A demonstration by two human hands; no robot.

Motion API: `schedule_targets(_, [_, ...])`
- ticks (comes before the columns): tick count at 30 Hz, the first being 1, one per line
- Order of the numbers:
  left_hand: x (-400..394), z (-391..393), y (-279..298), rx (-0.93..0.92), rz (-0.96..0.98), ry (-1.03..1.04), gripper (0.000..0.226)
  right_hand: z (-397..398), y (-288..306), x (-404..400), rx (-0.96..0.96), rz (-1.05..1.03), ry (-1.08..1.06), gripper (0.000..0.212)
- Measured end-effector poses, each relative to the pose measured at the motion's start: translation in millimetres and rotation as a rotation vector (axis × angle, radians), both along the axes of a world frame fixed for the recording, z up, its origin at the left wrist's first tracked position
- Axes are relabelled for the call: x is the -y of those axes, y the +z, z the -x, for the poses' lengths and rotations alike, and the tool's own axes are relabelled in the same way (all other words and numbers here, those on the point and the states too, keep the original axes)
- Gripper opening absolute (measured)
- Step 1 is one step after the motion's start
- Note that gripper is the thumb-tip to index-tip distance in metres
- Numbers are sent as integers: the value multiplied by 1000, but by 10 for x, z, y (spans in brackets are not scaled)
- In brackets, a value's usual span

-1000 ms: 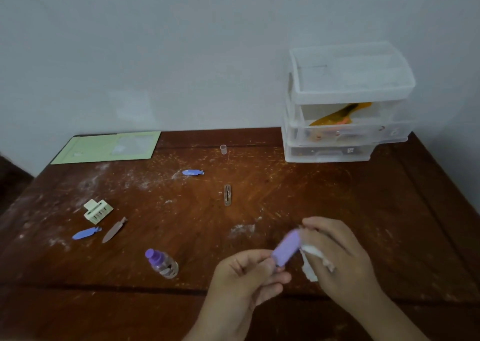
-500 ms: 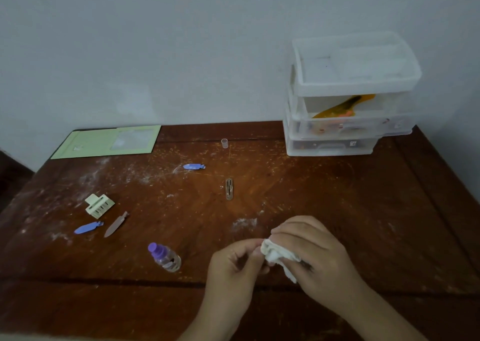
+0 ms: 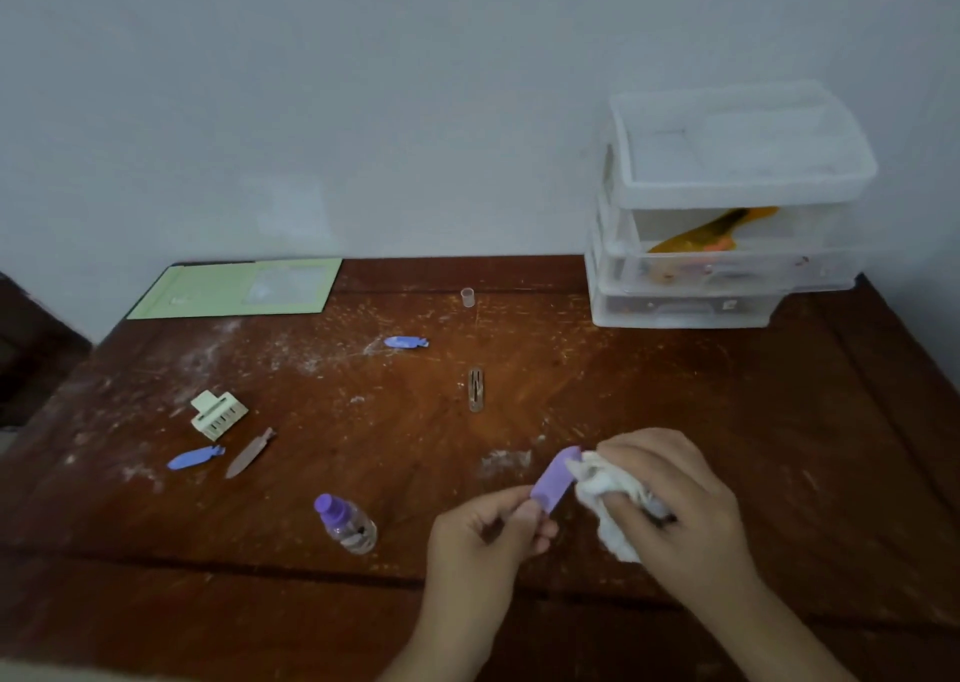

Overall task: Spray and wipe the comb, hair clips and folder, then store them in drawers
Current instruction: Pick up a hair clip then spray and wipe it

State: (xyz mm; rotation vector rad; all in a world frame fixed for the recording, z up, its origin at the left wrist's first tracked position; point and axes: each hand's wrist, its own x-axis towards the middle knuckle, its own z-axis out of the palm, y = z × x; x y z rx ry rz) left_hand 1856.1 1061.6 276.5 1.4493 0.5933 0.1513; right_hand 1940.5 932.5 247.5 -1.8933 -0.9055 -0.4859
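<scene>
My left hand (image 3: 488,531) pinches the lower end of a purple hair clip (image 3: 555,479) above the near middle of the table. My right hand (image 3: 675,494) grips a crumpled white cloth (image 3: 608,489) pressed against the clip's upper end. On the table lie a blue clip (image 3: 405,342), a brown snap clip (image 3: 476,389), another blue clip (image 3: 195,457), a brown pointed clip (image 3: 250,452) and a cream claw clip (image 3: 218,412). A spray bottle with a purple cap (image 3: 345,523) lies on its side. The green folder (image 3: 234,288) sits at the far left.
A clear plastic drawer unit (image 3: 727,214) stands at the back right against the wall, with orange items inside its middle drawer. A small clear cap (image 3: 467,297) stands near the back. The wooden table (image 3: 779,421) is dusted with white patches.
The purple clip, covered by the cloth half a second ago, shows again as my right hand with the cloth has slid to its upper end. The view has shifted slightly.
</scene>
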Motion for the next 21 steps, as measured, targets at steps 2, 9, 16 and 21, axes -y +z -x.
schedule_targets(2, [15, 9, 22, 82, -132, -143, 32, 46, 26, -89, 31, 49, 81, 28])
schedule_targets(9, [1, 22, -47, 51, -196, -146, 44, -125, -19, -139, -157, 69, -24, 22])
schedule_targets(16, [-30, 11, 18, 23, -77, -99, 32, -81, 200, 79, -746, -127, 88, 17])
schedule_targets(21, [-103, -6, 65, 70, -129, -179, 27, -8, 204, 85, -759, -40, 168, 20])
